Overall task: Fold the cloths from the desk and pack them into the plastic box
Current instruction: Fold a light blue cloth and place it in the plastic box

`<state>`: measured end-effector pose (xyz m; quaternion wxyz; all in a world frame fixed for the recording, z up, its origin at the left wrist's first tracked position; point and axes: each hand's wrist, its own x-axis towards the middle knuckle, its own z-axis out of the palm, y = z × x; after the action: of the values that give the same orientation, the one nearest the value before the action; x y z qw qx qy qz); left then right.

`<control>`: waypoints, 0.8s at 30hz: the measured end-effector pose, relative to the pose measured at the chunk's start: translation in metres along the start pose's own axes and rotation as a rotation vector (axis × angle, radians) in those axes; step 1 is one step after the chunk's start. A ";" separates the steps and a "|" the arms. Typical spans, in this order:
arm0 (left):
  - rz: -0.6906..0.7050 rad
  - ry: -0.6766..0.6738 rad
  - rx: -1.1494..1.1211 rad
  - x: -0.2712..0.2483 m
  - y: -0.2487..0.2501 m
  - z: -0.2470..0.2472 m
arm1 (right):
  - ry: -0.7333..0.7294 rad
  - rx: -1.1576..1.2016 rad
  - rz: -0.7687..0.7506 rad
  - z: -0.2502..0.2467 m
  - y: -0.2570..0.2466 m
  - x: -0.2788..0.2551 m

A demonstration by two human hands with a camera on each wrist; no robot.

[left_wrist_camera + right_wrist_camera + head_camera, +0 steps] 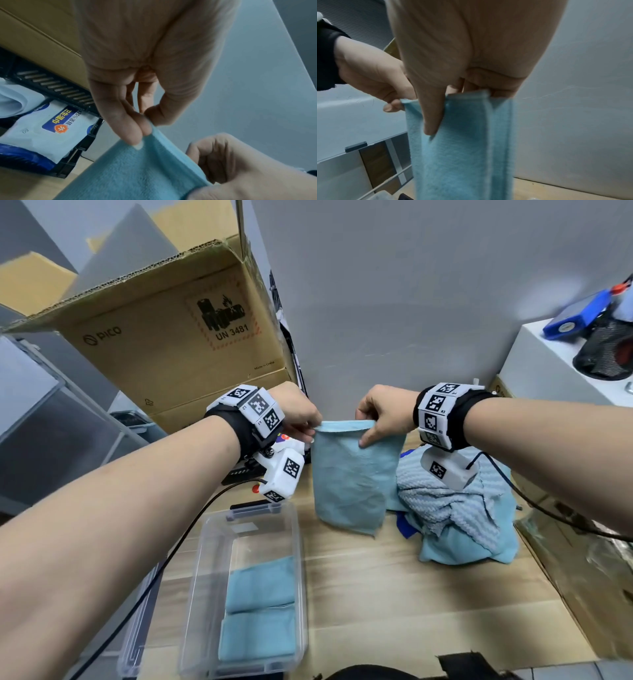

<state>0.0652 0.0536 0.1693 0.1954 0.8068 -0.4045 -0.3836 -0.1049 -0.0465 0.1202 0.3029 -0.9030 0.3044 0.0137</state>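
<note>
**Both hands hold a blue cloth up above the desk**

The left hand (298, 414) pinches the left top corner of a light blue cloth (349, 477) between the thumb and the fingers (135, 129). The right hand (383, 414) grasps the right top corner, with the thumb in front of the fabric and the other fingers behind it. The cloth hangs down between the 2 hands, doubled over, and its lower edge is close to the wooden desk (394, 583); I cannot tell if it touches the surface.

The clear plastic box (205, 587) stands on the desk at the left, below the left forearm. Inside it lie 2 folded blue cloths (260, 611), one beside the other. To the right of the hanging cloth there is a pile of unfolded cloths (459, 515), blue ones with a striped pale one on top.

Behind the left hand stands a cardboard box (164, 344). The left wrist view shows a pack of wet wipes (46, 129) in a black tray.
</note>
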 end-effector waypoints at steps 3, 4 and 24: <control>-0.029 0.030 0.060 0.001 -0.001 -0.007 | -0.019 -0.033 0.017 -0.003 0.006 -0.004; -0.039 0.033 0.068 0.001 -0.002 -0.009 | -0.011 -0.024 0.022 -0.005 0.008 -0.005; 0.257 0.063 0.223 -0.005 -0.037 -0.026 | 0.176 0.319 0.031 -0.016 0.014 -0.012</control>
<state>0.1015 0.0801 0.1647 0.1645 0.7769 -0.5380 -0.2827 -0.1248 -0.0579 0.1278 0.4142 -0.8365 0.3418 -0.1091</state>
